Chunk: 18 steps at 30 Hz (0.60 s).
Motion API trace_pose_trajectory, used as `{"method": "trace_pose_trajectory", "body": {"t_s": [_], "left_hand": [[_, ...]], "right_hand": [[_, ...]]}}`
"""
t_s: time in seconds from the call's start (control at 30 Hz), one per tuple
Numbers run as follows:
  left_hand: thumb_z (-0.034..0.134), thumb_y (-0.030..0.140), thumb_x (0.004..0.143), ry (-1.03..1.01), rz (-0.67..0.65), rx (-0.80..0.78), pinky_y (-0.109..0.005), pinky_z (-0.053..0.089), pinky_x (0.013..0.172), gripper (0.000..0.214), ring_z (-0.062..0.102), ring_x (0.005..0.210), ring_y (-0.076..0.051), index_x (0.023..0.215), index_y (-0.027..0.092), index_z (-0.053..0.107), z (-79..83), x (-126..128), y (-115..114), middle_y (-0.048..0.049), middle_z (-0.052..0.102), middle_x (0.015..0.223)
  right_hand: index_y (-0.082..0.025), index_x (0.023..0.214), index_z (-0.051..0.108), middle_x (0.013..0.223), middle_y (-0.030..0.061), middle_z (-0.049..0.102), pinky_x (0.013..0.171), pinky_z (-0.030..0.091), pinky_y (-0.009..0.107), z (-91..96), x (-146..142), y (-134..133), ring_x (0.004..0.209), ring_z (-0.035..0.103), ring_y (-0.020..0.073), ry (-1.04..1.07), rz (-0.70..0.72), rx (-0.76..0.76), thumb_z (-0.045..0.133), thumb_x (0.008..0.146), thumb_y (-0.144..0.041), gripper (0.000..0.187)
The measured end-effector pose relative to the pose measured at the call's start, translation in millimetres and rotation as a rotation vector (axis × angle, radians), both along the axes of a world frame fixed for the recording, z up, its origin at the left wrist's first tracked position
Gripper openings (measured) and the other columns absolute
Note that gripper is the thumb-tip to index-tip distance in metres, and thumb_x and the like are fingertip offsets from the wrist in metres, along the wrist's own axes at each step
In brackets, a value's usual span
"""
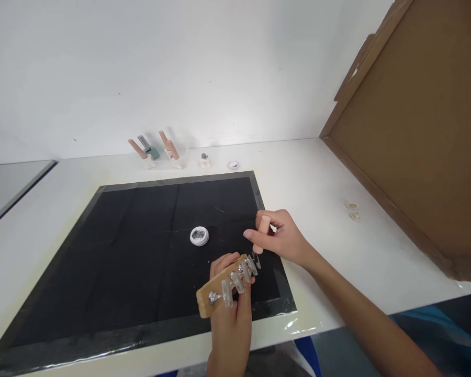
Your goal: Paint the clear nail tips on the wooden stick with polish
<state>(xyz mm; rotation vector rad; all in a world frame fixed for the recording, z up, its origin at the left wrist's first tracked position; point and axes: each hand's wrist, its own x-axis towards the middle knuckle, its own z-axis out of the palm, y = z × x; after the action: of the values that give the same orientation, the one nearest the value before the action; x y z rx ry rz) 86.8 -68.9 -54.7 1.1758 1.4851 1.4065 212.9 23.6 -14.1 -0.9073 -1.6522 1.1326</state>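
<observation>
My left hand [231, 309] is closed around a wooden nail display stand [208, 298], tilted up to the right above the black mat. Several clear false nails [226, 293] are mounted on it on small metal posts. In my right hand [284, 235] is a nail polish brush [264, 230], gripped by its peach cap-handle. Its bristle end points down beside the false nail at the stand's far right end; whether it touches is too small to tell. A small round white pot [199, 236] with silvery contents sits on the mat, left of my hands.
Peach-capped polish bottles [171, 149] and a grey-green one [151, 149] stand in a clear tray by the wall. An uncapped bottle [204, 161] and a white lid [233, 165] are to their right. A large cardboard box [412, 131] borders the right side. Two small pieces [353, 210] lie near it.
</observation>
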Motion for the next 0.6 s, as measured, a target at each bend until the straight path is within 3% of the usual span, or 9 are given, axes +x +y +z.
{"method": "trace_pose_trajectory", "body": {"t_s": [0.1,0.27,0.43,0.6], "left_hand": [[0.056,0.033,0.083,-0.001,0.006,-0.002,-0.036,0.057,0.070,0.022,0.058,0.094,-0.022,0.102,0.022,0.059,-0.1,0.2,0.0,-0.0077,0.052,0.107],[0.056,0.033,0.083,0.008,0.006,0.007,-0.036,0.057,0.070,0.023,0.058,0.096,-0.023,0.103,0.021,0.058,-0.2,0.3,0.2,-0.0086,0.053,0.108],[0.056,0.032,0.083,0.009,-0.001,0.002,-0.036,0.057,0.070,0.022,0.056,0.101,-0.025,0.103,0.022,0.058,-1.2,0.1,0.2,-0.0088,0.052,0.108],[0.055,0.033,0.083,-0.004,-0.008,0.001,-0.036,0.057,0.070,0.024,0.056,0.097,-0.023,0.105,0.022,0.057,-1.0,-0.2,0.2,-0.0084,0.051,0.107]], "right_hand": [[-0.020,0.048,0.037,0.045,-0.0041,0.056,0.040,0.029,0.023,0.1,0.6,0.1,0.041,0.038,0.0076,0.036,-0.054,0.031,0.065,0.079,-0.025,0.042],[-0.020,0.047,0.037,0.041,-0.0053,0.054,0.038,0.026,0.022,-1.1,0.6,-0.1,0.038,0.032,0.0066,-0.012,0.082,0.016,0.066,0.078,-0.025,0.042],[-0.021,0.048,0.037,0.044,-0.0042,0.057,0.039,0.030,0.022,-1.5,0.5,0.6,0.040,0.039,0.0077,0.034,-0.042,0.049,0.065,0.079,-0.026,0.042],[-0.021,0.047,0.037,0.041,-0.0048,0.055,0.037,0.028,0.023,-2.8,0.6,0.5,0.038,0.036,0.0077,0.004,0.081,0.044,0.065,0.078,-0.027,0.043]]}}
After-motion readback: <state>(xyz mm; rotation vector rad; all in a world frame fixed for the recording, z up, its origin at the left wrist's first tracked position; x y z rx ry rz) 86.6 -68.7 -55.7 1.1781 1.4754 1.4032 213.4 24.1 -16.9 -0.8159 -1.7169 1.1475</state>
